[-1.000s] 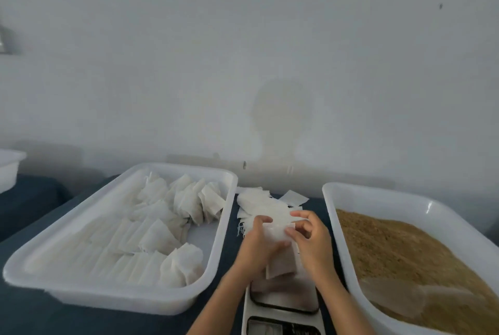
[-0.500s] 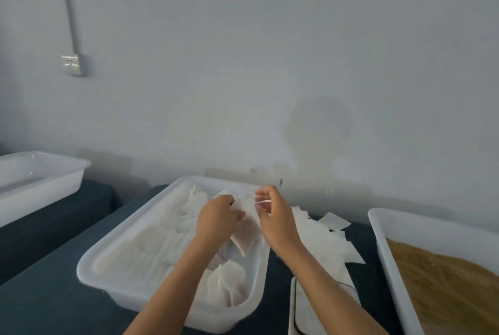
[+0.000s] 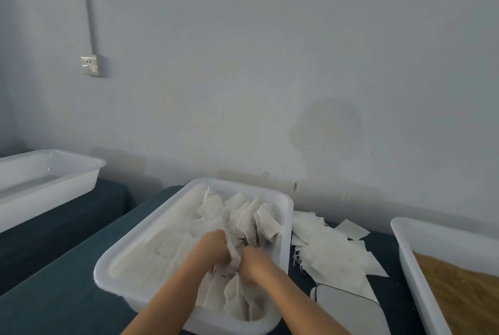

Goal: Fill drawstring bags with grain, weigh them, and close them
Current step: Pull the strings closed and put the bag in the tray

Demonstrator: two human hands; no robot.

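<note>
Evidently, head view: both hands have moved from the scale (image 3: pixel 348 307) into the left tray (image 3: pixel 108 267). Left hand (image 3: pixel 213 247) and right hand (image 3: pixel 255 263) pinch a filled bag (image 3: pixel 234 253) among finished bags; one bag delivered. Grain tray (image 3: pixel 405 243) sits right.

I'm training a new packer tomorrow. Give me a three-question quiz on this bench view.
1. True or false: both hands are inside the tray of filled bags.
2. Which tray holds the loose grain: A left, B middle, C right?
3. What lies on the cloth between the middle and right trays?

Key: 1 true: left hand and right hand are in it. 2 C. 3 A pile of empty bags, with the scale nearer the person.
</note>
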